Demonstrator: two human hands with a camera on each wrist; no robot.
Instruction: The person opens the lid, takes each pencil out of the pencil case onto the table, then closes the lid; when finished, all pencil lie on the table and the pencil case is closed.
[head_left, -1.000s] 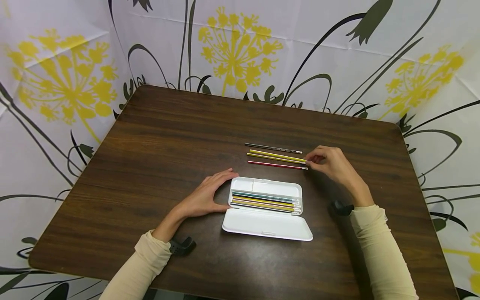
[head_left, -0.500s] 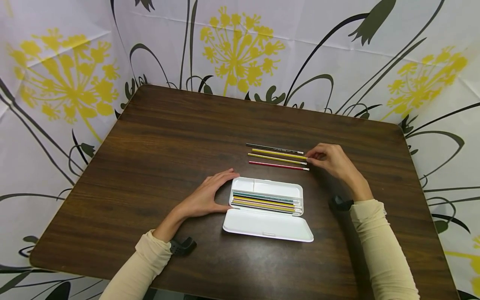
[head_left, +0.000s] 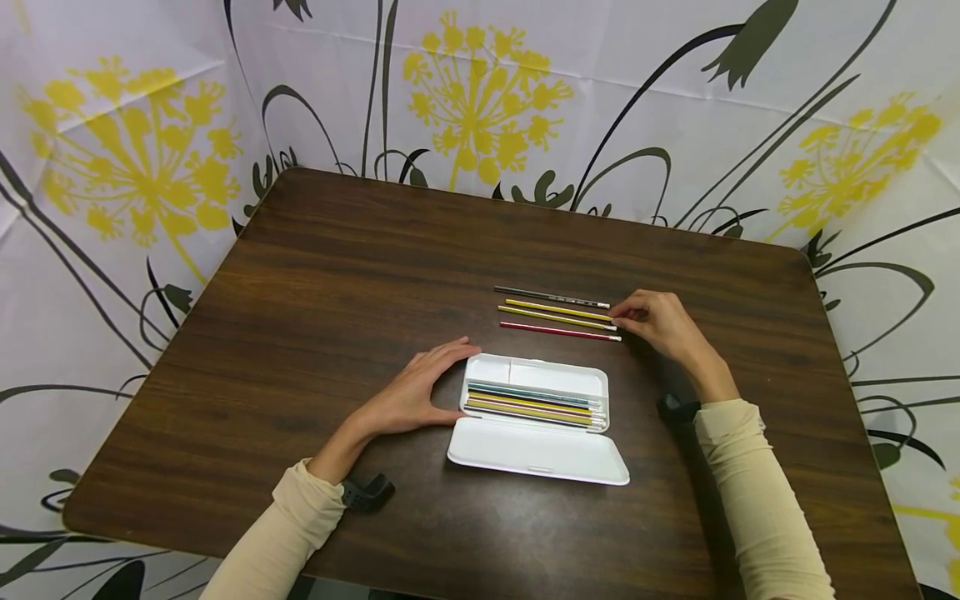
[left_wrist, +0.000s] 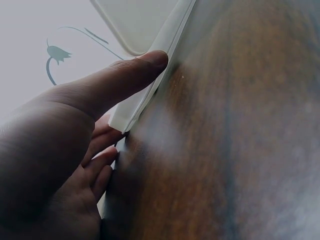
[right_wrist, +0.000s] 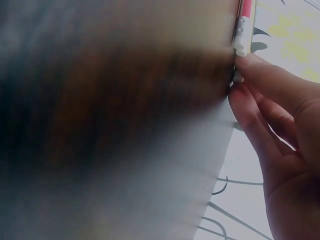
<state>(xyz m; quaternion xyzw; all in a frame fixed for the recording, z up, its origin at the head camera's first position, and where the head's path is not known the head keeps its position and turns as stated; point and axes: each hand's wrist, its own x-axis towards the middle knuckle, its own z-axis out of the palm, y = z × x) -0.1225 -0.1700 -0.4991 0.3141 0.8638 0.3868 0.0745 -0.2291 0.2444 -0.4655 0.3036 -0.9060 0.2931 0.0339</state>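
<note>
- Right hand (head_left: 660, 327), one: fingertips pinched together at the eraser end of the farther yellow pencil (head_left: 555, 310), out on the counter (head_left: 360, 275); a slim hold, apt to slip if twisted
- Nearer yellow pencil (head_left: 555, 317) and red pencil (head_left: 558, 331), just beside: could roll if a finger brushes them
- Left hand (head_left: 408, 396), one: thumb and fingers spread apart, touching the white case (head_left: 555, 373); a careless push might skid it

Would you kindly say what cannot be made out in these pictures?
Head: right end of the uppermost yellow pencil, covered by right hand.
Head: lettering on the far dark pencil, too small.
Left wrist: rest of the case, cut by top edge.
Right wrist: table, blurred.
</note>
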